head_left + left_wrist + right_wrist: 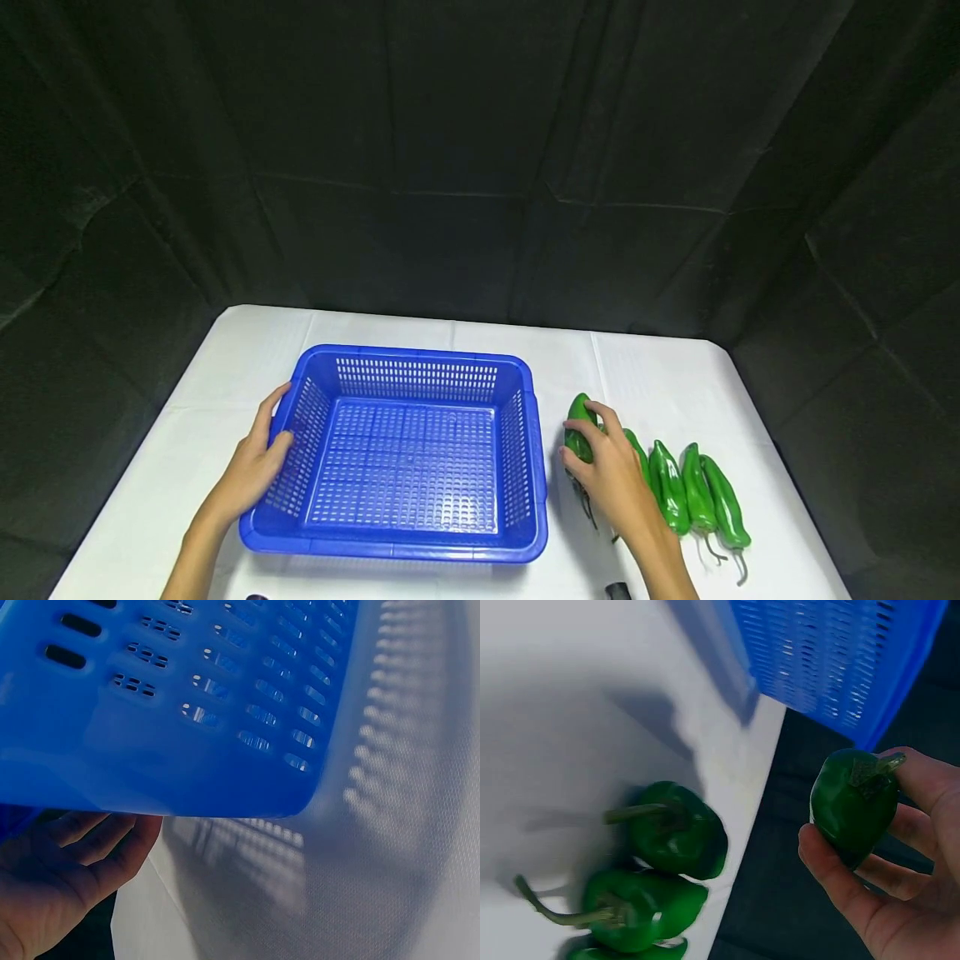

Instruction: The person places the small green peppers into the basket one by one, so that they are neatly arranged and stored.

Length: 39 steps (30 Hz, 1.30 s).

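Note:
A blue plastic basket [408,467] with slotted walls stands on the white table, its inside bare. My left hand [251,467] grips its left rim, thumb over the top edge; in the left wrist view its fingers [124,855] reach the rim of the basket [187,765]. To the basket's right, my right hand [618,471] pinches a green pepper [581,412]. The right wrist view has that pepper [851,802] lifted off the table between thumb and fingers. Several more green peppers [697,492] lie side by side under and right of that hand.
White cloth [652,367] covers the table. Black drapes [465,250] hang behind it and on both sides. A short dark cylinder [617,591] shows at the front edge, and a small dark object [257,597] is cut off at the bottom left.

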Tool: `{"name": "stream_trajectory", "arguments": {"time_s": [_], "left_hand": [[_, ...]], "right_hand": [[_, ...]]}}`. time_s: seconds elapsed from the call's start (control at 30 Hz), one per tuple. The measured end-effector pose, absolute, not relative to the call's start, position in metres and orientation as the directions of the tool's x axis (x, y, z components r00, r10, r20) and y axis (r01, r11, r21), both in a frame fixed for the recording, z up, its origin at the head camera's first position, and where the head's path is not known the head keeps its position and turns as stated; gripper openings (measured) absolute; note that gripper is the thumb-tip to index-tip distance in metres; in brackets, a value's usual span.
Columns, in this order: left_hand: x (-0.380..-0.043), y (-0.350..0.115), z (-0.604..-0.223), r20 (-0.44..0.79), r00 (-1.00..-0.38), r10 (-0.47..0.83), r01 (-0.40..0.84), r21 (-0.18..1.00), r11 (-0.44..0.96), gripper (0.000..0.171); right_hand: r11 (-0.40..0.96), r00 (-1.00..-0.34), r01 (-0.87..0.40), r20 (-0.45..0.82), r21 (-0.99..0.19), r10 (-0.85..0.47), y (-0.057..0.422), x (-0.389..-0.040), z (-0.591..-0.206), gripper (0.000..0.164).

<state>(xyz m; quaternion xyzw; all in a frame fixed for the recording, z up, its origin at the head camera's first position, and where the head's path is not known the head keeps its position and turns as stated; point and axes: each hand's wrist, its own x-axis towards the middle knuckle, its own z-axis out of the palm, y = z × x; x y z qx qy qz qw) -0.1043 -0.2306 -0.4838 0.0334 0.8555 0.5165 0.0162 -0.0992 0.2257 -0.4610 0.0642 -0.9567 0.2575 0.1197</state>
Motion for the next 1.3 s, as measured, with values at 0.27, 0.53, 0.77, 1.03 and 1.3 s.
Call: {"name": "stream_trajectory", "arguments": {"time_s": [0.27,0.53,0.77,1.03,1.3], "left_hand": [[-0.105,-0.23,-0.484,-0.004,-0.997,0.072,0.03,0.887,0.46,0.067],[-0.105,-0.23,-0.485,0.003,-0.997,0.073,0.036,0.889,0.456,0.067],[-0.105,-0.23,-0.485,-0.003,-0.997,0.071,0.03,0.888,0.459,0.067],[-0.105,-0.23,-0.485,0.003,-0.997,0.074,0.037,0.886,0.461,0.066],[-0.105,-0.231,-0.484,-0.008,-0.998,0.069,0.024,0.888,0.459,0.066]], "right_hand": [[0.852,-0.95,-0.209,0.305,-0.48,-0.061,0.224,-0.101,-0.449,0.033],[0.85,-0.944,-0.217,0.325,-0.48,-0.057,0.221,-0.101,-0.443,0.033],[0.85,-0.935,-0.239,0.346,-0.47,-0.072,0.217,-0.102,-0.437,0.032],[0.836,-0.925,-0.259,0.374,-0.484,-0.07,0.213,-0.109,-0.427,0.034],[0.824,-0.946,-0.214,0.322,-0.524,-0.041,0.201,-0.116,-0.414,0.034]]}}
